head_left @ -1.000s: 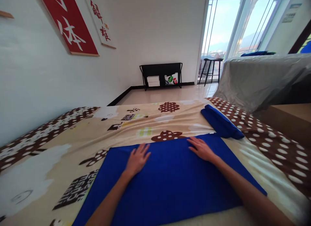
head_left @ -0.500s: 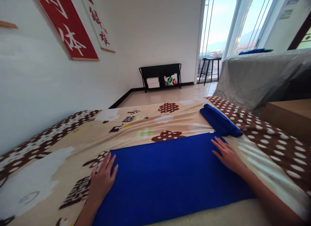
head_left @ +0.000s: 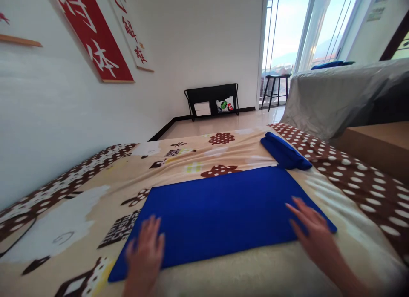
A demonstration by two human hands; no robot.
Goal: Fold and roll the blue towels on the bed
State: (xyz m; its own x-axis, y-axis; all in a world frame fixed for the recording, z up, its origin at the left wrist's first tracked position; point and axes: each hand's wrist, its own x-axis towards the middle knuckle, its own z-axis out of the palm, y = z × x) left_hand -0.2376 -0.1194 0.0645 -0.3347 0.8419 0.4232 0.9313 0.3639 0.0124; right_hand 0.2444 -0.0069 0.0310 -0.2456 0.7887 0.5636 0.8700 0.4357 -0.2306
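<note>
A blue cloth [head_left: 220,211], folded into a flat rectangle, lies on the patterned bedspread [head_left: 179,169]. My left hand [head_left: 145,250] is over its near left part, fingers spread and slightly blurred. Over the near right part is my right hand [head_left: 311,229], with its fingers apart and nothing held. Whether either palm presses on the cloth I cannot tell. Just past the far right corner rests a second blue cloth [head_left: 284,151], loosely folded or rolled. A small white tag [head_left: 274,165] shows at the flat cloth's far edge.
A white wall with hanging scrolls [head_left: 96,45] runs along the left. Beyond the bed stand a black rack [head_left: 211,92] and a black stool [head_left: 277,80] by the glass door. On the right are a plastic-covered piece of furniture [head_left: 319,96] and a brown box [head_left: 373,148].
Both hands have drawn back from the cloth's far part toward its near edge. The whole near edge of the flat cloth now shows. The view has shifted slightly.
</note>
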